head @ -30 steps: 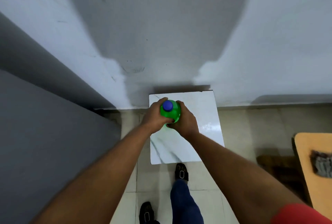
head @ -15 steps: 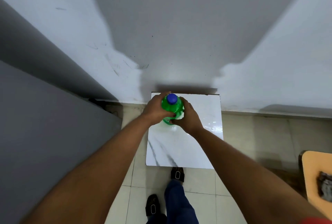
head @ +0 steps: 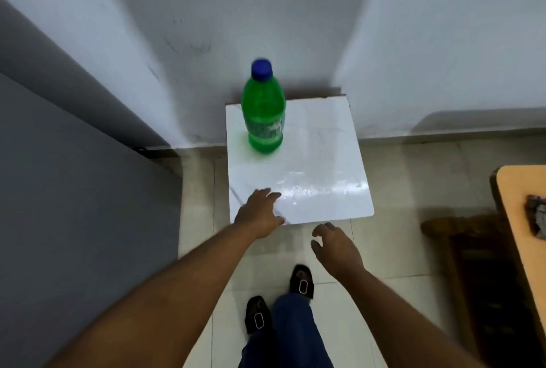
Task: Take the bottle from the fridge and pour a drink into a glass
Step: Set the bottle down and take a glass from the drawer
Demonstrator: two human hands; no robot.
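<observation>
I am looking down at a green bottle (head: 263,115) with a blue cap (head: 261,67), which is standing upright near the far left corner of a small white tabletop (head: 319,178) set against the wall (head: 295,13). My left hand (head: 260,214) is hovering over the tabletop's near left corner, fingers loosely spread and holding nothing. My right hand (head: 336,248) is hanging just off the near edge, fingers relaxed. My black sandals (head: 301,280) are resting on the tiled floor (head: 393,184). An orange table edge (head: 520,220) is showing at right.

Bare forearms, blue jeans (head: 292,335), black slip-on sandals (head: 257,315) with silver buckles.
</observation>
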